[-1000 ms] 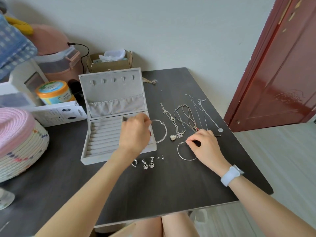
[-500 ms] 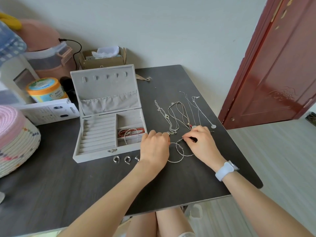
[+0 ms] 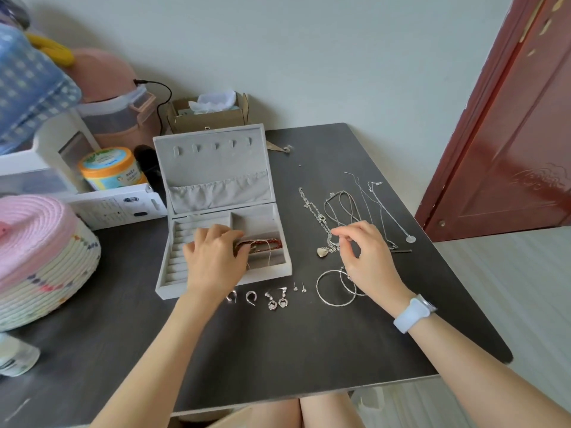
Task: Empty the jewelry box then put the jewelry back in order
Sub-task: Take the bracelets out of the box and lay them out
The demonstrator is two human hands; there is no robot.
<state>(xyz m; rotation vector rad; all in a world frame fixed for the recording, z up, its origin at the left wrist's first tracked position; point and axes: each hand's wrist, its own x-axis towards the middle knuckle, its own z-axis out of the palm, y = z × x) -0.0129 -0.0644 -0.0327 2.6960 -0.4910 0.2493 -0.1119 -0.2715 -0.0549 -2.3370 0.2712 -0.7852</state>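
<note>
The grey jewelry box point(image 3: 213, 168) stands open on the dark table point(image 3: 278, 350). My left hand point(image 3: 213, 257) reaches into its right compartment and pinches the end of a red bracelet point(image 3: 272, 242); a thin silver bangle point(image 3: 269, 254) lies with it. My right hand point(image 3: 367, 261) hovers over two silver bangles point(image 3: 332, 290), fingers loosely curled, nothing visibly held. Beside its fingertips lies a heart-pendant necklace point(image 3: 323, 252), with more necklaces point(image 3: 346, 208) behind. In front of the box sit hoop earrings point(image 3: 251, 297), heart drop earrings point(image 3: 277, 299) and studs point(image 3: 299, 287).
A woven basket with a pink lid point(image 3: 40, 261) stands at the left, a white carton point(image 3: 114, 205) and an orange-lidded jar point(image 3: 108, 168) behind it. A cardboard box point(image 3: 207, 115) sits at the wall. A red door point(image 3: 509, 134) is on the right.
My left hand went from the bangles back into the box's right compartment. My right hand let go of the bangle and lifted toward the necklaces; both bangles now lie on the table.
</note>
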